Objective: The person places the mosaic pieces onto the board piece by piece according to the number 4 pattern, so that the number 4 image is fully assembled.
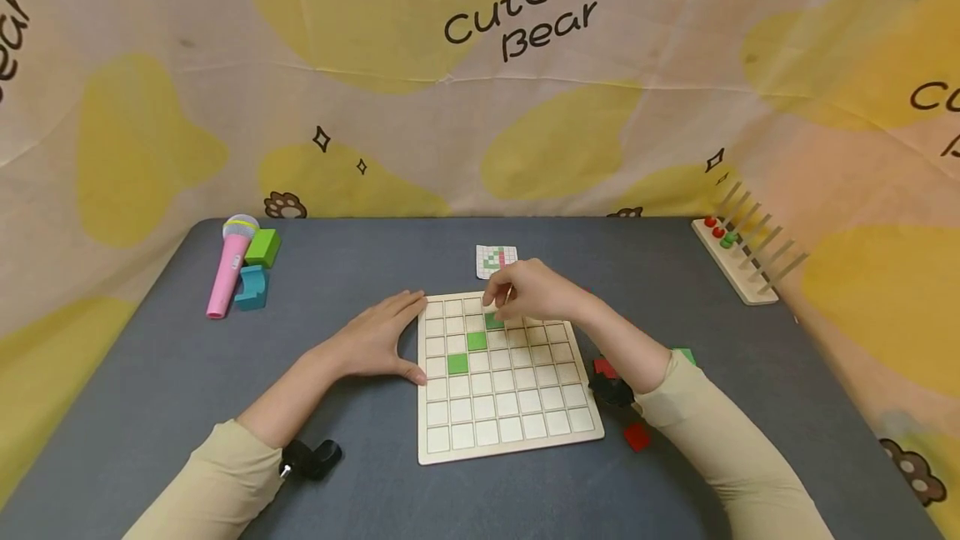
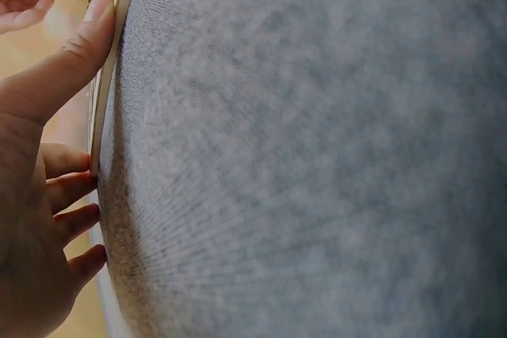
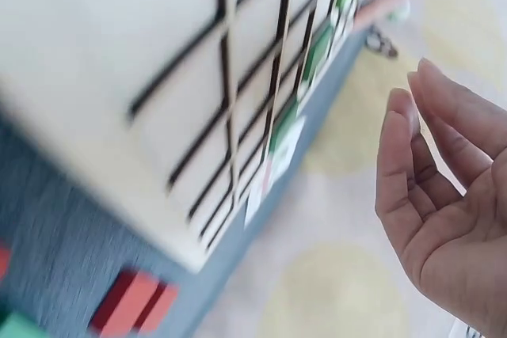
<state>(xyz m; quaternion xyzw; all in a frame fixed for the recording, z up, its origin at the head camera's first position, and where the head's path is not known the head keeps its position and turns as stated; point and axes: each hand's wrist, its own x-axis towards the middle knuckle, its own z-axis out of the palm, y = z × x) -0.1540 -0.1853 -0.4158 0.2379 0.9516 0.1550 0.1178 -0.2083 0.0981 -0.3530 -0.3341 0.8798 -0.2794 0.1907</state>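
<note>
A square wooden grid board (image 1: 517, 380) lies mid-table with green tiles (image 1: 477, 342) set in a diagonal line of cells. My left hand (image 1: 378, 335) rests along the board's left edge, its thumb (image 2: 83, 41) and fingertips touching the rim. Over the board's far rows is my right hand (image 1: 534, 292), close above the farthest green tile (image 1: 493, 321). In the right wrist view its thumb and fingertips come near each other, bent loosely, and nothing shows between them. Just beyond the board lies a small pattern card (image 1: 491, 252) printed with green and red squares.
Red tiles (image 1: 637, 437) and a green piece (image 1: 684, 355) lie right of the board, partly behind my right forearm. At the back left are a pink microphone (image 1: 227, 273), a green block (image 1: 263, 247) and a blue block (image 1: 252, 287). A peg stand (image 1: 750, 280) with beads stands back right.
</note>
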